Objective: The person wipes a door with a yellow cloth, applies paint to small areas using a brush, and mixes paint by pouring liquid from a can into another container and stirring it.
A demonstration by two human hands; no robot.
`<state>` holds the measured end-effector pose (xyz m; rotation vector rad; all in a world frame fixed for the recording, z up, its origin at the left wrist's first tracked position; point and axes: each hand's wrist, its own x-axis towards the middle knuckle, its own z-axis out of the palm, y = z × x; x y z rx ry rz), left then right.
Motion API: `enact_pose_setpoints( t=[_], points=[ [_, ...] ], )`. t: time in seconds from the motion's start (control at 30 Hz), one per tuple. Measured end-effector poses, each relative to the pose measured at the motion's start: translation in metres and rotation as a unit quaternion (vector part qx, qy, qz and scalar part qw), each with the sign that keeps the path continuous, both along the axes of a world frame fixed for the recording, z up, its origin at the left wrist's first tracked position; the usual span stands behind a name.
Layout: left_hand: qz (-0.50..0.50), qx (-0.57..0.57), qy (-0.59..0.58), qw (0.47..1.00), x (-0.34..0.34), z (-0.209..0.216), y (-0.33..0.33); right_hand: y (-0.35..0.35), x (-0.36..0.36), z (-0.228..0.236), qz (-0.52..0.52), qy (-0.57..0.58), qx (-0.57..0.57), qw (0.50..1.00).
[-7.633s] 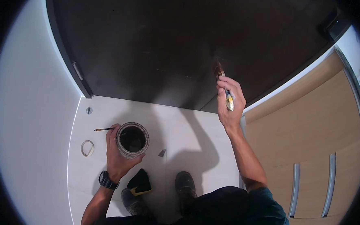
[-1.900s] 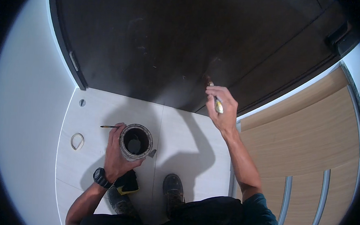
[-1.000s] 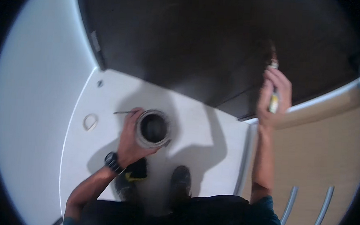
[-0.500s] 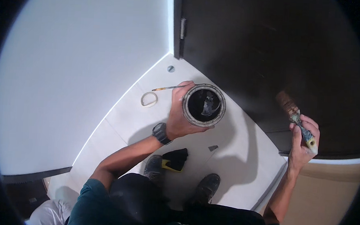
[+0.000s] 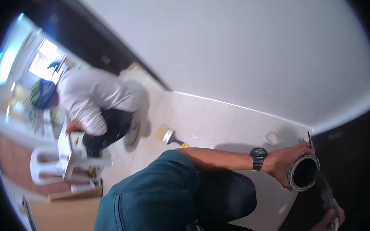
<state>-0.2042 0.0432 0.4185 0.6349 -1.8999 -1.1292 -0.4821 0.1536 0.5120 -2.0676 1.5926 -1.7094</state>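
My left hand (image 5: 279, 164), at the right of the view, is wrapped around a round paint can (image 5: 291, 176) with a paint-smeared rim. The can's inside looks dark. A thin artist's brush (image 5: 309, 139) sticks up by the fingers of that hand, against the can. Lower right, my right hand (image 5: 330, 221) grips a paintbrush (image 5: 328, 199) by its handle, blurred by motion. Its bristles point up toward the can's side, in front of the dark door (image 5: 341, 161); whether they touch the can I cannot tell.
A wide paintbrush (image 5: 171, 138) and a pale tape ring (image 5: 271, 139) lie on the light floor (image 5: 222, 113). To the left, a person in a white top (image 5: 90, 94) bends over a white plastic chair (image 5: 44, 173). Brown board (image 5: 67, 214) lies nearer. A white wall (image 5: 238, 47) rises ahead.
My view has swung left, bringing in the bending person, the chair and the wide brush. The paintbrush in my right hand has come closer to the can.
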Motion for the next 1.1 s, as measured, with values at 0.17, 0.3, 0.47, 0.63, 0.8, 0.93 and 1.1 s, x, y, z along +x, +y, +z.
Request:
enact_pose_setpoints(
  t=[0.17, 0.3, 0.47, 0.63, 0.8, 0.93, 1.1],
  points=[
    [0.184, -0.049, -0.027, 0.981, 0.045, 0.114, 0.018, -0.068, 0.045, 0.117, 0.232, 0.087, 0.187, 0.951],
    [0.309, 0.003, -0.039, 0.950, 0.087, 0.199, 0.078, -0.076, 0.123, 0.207, 0.379, 0.129, 0.158, 0.903],
    [0.423, 0.079, 0.012, 0.903, 0.112, 0.293, 0.130, -0.081, 0.209, 0.305, 0.470, 0.164, 0.173, 0.850],
    [0.515, 0.127, 0.009, 0.848, 0.125, 0.395, 0.192, -0.037, 0.274, 0.393, 0.573, 0.172, 0.190, 0.779],
    [0.595, 0.161, 0.113, 0.779, 0.128, 0.512, 0.260, 0.022, 0.308, 0.518, 0.638, 0.218, 0.156, 0.721],
    [0.647, 0.059, -0.029, 0.760, 0.142, 0.576, 0.303, 0.069, 0.324, 0.597, 0.686, 0.222, 0.112, 0.683],
    [0.724, -0.002, 0.062, 0.687, 0.159, 0.619, 0.363, 0.095, 0.327, 0.645, 0.749, 0.111, 0.059, 0.651]
  ],
)
